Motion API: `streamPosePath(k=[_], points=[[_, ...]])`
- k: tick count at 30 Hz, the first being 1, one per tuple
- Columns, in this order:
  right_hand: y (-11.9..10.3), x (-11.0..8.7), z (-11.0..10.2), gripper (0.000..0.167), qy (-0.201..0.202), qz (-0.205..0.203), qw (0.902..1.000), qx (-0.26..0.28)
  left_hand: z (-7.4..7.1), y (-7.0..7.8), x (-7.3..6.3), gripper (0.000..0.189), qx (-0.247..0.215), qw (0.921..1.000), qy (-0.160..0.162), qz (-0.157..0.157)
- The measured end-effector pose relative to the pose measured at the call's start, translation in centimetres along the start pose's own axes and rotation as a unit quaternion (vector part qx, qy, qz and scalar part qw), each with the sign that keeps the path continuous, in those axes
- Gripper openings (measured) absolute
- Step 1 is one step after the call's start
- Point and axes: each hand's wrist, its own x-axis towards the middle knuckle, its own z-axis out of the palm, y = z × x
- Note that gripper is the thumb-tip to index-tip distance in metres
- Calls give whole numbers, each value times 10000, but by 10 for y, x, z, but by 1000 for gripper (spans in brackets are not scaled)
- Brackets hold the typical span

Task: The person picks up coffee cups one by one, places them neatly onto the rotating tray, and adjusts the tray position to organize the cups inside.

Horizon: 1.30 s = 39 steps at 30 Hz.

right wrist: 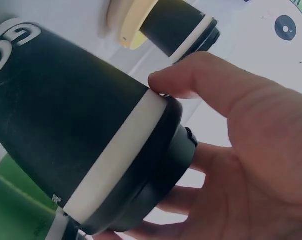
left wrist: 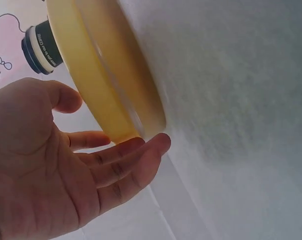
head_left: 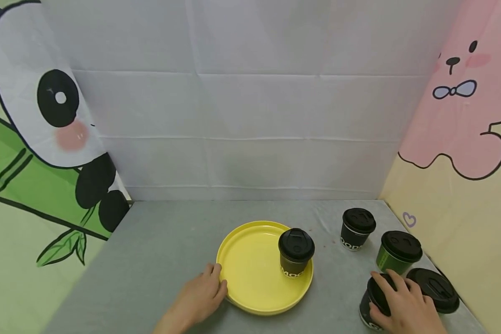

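Observation:
My left hand (head_left: 200, 294) is at the left rim of a round yellow plate (head_left: 250, 273); its fairly straight fingers touch the plate's edge in the left wrist view. A black paper coffee cup (head_left: 293, 266) with a black lid stands upright on the plate's right side. At the lower right, my right hand (head_left: 407, 308) holds another black coffee cup (right wrist: 76, 110) around its lid. The right wrist view shows the thumb (right wrist: 176, 80) on the cup's pale band near the lid, fingers on the far side. Whether this cup touches the table is hard to tell.
Close by the right hand stand a green coffee cup (head_left: 392, 260) and a black-lidded cup (head_left: 434, 290), its body mostly hidden. Farther back is another black cup (head_left: 355, 234). A grey table (head_left: 163, 250) meets a white back sheet and printed side walls.

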Motion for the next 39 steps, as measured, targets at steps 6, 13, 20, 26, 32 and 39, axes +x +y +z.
streamPosePath(k=[6, 13, 20, 26, 32, 39], points=[[-17, 2, -13, 64, 540, -16, 9976, 425, -1, 0, -4, 16, 229, 9991, 189, 296], [-48, 11, -33, 63, 1484, -373, 9838, 931, -1, 1, -6, 12, 395, 9969, 388, 558], [-83, 24, -45, 65, 2699, -1513, 9440, 1147, 0, 2, -8, 13, 623, 9936, 657, 681], [-102, 28, -43, 65, 2820, -1934, 9326, 1156, 0, 3, -11, 13, 590, 9932, 720, 698], [-111, 29, -38, 64, 2622, -1972, 9380, 1116, -2, 5, -14, 12, 448, 9936, 622, 830], [-123, 28, -37, 62, 2124, -1788, 9549, 1057, -4, 6, -17, 12, 332, 9952, 323, 858]])
